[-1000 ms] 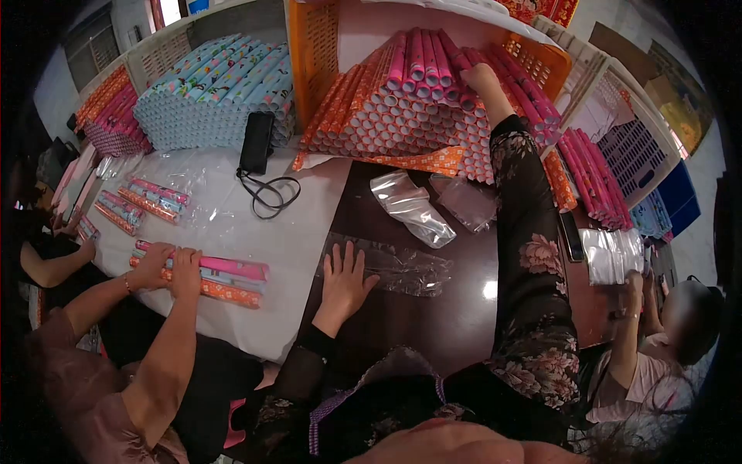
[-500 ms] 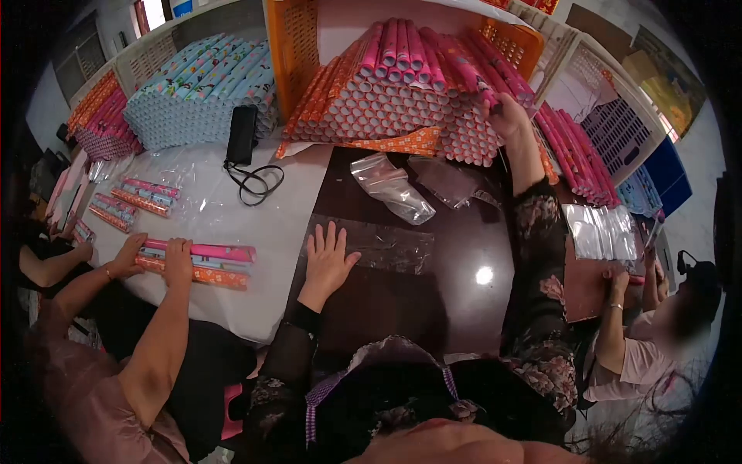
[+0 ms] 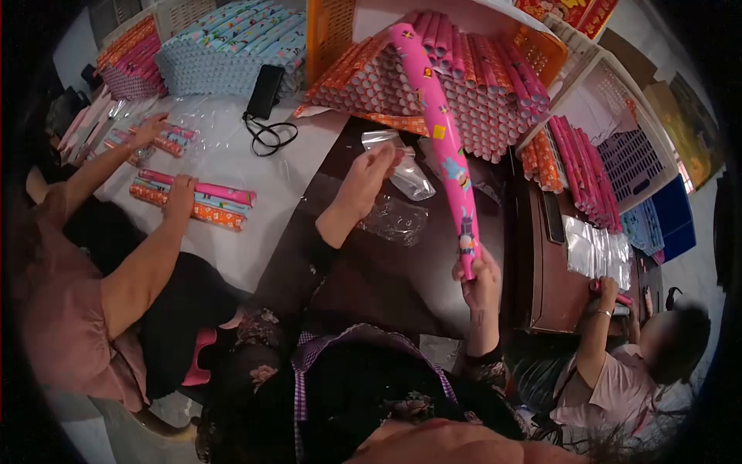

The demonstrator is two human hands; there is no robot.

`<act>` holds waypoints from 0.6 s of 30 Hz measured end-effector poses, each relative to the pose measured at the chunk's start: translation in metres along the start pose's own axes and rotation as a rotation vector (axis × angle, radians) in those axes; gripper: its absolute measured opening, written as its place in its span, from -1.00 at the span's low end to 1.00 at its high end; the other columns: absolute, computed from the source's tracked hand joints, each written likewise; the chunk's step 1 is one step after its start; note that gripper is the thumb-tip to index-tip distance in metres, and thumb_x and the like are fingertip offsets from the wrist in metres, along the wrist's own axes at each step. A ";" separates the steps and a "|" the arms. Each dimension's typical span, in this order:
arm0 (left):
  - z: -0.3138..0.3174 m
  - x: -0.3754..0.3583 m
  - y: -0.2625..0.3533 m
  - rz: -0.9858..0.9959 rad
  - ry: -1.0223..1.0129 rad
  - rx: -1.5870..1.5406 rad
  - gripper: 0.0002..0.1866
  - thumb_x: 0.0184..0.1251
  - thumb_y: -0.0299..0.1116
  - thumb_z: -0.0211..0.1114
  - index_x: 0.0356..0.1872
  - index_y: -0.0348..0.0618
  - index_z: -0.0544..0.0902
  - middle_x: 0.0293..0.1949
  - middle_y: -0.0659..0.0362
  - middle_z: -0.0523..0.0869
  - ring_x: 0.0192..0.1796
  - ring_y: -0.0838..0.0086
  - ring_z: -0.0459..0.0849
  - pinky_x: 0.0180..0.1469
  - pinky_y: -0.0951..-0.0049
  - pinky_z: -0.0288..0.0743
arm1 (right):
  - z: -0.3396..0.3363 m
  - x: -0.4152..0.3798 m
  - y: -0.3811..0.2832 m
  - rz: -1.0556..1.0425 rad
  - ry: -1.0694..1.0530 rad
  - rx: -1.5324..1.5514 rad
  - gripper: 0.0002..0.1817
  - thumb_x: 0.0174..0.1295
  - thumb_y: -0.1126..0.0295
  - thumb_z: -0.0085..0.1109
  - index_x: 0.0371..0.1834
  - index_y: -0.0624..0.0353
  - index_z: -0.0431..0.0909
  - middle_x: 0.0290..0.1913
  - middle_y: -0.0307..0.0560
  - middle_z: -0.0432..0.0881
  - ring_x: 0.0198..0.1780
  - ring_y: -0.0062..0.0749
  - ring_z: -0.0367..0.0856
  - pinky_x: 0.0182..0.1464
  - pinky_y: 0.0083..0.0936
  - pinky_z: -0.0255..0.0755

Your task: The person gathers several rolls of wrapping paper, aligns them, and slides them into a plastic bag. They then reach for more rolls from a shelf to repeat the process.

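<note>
My right hand (image 3: 481, 280) grips the lower end of a pink roll of printed wrapping paper (image 3: 448, 147), which stands tilted in front of me over the dark table. My left hand (image 3: 362, 189) is raised, its fingers curled and pressed together; anything between them cannot be made out. Just beside it, a clear plastic bag (image 3: 398, 222) lies on the table. Beyond are more clear plastic bags (image 3: 410, 182), partly behind the roll. Orange and pink rolls (image 3: 468, 116) are stacked at the back.
A phone (image 3: 265, 90) with a cord lies on the white cover. Left, a co-worker's hand (image 3: 182, 193) rests on bundled rolls (image 3: 201, 203). Blue rolls (image 3: 232, 54) are piled behind. At right, another person handles a roll near clear bags (image 3: 599, 247).
My right hand has drawn a pink roll off the stack and toward me. My left hand has lifted from lying flat on the plastic bag and curled its fingers.
</note>
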State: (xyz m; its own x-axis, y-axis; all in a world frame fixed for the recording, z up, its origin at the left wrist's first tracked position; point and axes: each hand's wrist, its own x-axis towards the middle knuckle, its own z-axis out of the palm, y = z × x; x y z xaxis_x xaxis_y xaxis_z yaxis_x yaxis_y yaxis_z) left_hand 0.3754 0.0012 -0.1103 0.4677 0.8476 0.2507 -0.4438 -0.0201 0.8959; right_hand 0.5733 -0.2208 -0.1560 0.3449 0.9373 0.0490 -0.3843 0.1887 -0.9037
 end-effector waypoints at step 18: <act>0.020 -0.034 -0.025 0.063 0.366 -0.223 -0.83 0.40 -0.32 0.26 -0.15 -0.18 0.55 -0.29 0.25 0.61 -0.28 0.54 0.61 -0.19 0.45 0.53 | 0.066 -0.021 0.024 -0.763 -0.084 -1.602 -0.10 -0.02 0.39 0.43 0.43 0.32 0.18 0.24 0.23 0.39 0.22 0.08 0.41 0.22 -0.18 0.33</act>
State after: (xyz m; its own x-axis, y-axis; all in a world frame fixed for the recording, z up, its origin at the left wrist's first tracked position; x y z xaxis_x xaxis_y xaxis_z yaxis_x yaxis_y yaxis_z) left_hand 0.3858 -0.0371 -0.1342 0.1504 0.9813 0.1202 -0.6358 0.0029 0.7718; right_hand 0.5001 -0.2171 -0.1503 -0.0296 0.8072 0.5895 0.9753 0.1525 -0.1599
